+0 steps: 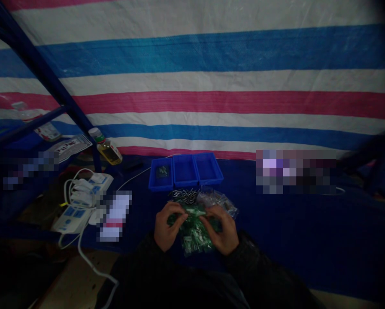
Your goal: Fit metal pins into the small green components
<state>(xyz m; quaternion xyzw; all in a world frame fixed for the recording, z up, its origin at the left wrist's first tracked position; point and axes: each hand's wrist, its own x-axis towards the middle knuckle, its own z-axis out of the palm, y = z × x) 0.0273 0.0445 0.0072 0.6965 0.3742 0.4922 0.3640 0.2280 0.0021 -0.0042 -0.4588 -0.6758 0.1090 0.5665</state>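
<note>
My left hand [167,226] and my right hand [225,231] are closed, thumbs against fingers, on the two ends of a small green-tinted plastic bag [196,211]. What the bag holds, if anything, is too blurred to make out. Below it lies a heap of similar shiny green bags [196,241]. Just beyond my fingers is a loose pile of thin metal pins or screws [185,196]. Clear plastic bags [218,200] lie to its right, close to my right hand.
Three joined blue trays [185,171] stand behind the pile; the left one holds a small packet [162,171]. At left are white power strips [73,218] with cables, a blurred-out phone-like item [115,216] and a bottle [107,148]. Striped sheeting [211,103] hangs behind.
</note>
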